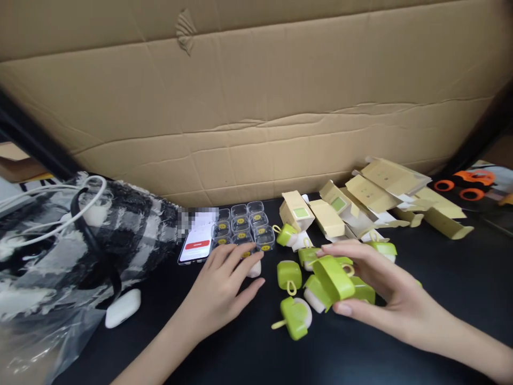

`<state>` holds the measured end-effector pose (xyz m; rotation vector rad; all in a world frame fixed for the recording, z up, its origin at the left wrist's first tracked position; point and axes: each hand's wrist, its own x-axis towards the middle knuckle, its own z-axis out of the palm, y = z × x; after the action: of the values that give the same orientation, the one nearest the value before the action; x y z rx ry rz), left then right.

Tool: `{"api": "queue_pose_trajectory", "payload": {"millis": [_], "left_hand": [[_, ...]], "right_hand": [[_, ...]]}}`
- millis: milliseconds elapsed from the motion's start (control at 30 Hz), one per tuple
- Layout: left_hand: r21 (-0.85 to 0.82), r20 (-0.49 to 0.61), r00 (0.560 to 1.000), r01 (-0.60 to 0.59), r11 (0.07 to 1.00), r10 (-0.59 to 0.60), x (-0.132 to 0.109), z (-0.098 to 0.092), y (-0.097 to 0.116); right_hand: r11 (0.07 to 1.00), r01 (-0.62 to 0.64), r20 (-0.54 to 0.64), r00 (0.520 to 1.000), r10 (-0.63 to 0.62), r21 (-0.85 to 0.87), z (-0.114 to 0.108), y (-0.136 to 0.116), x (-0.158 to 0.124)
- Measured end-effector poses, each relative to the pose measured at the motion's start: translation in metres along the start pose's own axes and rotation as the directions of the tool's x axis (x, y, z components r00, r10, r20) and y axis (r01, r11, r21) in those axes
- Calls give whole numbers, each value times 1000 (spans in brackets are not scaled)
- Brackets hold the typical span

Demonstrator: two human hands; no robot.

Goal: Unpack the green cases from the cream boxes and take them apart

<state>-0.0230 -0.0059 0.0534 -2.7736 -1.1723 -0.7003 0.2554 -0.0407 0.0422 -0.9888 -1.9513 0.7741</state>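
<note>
The right hand [395, 299] clamps its grip on a glossy, hollow lime-green case [339, 280], the left hand's [220, 283] fingers apart.

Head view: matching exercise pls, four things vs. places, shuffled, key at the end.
Things
1. clear square plastic boxes with yellow face stickers
2. smooth white rounded plastic case
3. orange toy vehicle
4. bright green curved plastic piece

Places
A. between the thumb and fingers of the right hand
B. just right of the black-framed rectangular phone
C. far right, past the beige cardboard cartons
D. beside the crinkled transparent plastic bag

Pairs: 1-B, 2-D, 3-C, 4-A
</note>
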Motion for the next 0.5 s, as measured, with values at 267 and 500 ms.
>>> {"api": "queue_pose_trajectory", "payload": {"millis": [267,500], "left_hand": [[-838,481,846,521,164,-227,18,11,64],[-851,511,782,518,-82,-358,10,20,59]], "right_hand": [[989,127,-75,990,-121,81,25,-7,-1],[987,-2,75,997,-10,158,10,-6,3]]}}
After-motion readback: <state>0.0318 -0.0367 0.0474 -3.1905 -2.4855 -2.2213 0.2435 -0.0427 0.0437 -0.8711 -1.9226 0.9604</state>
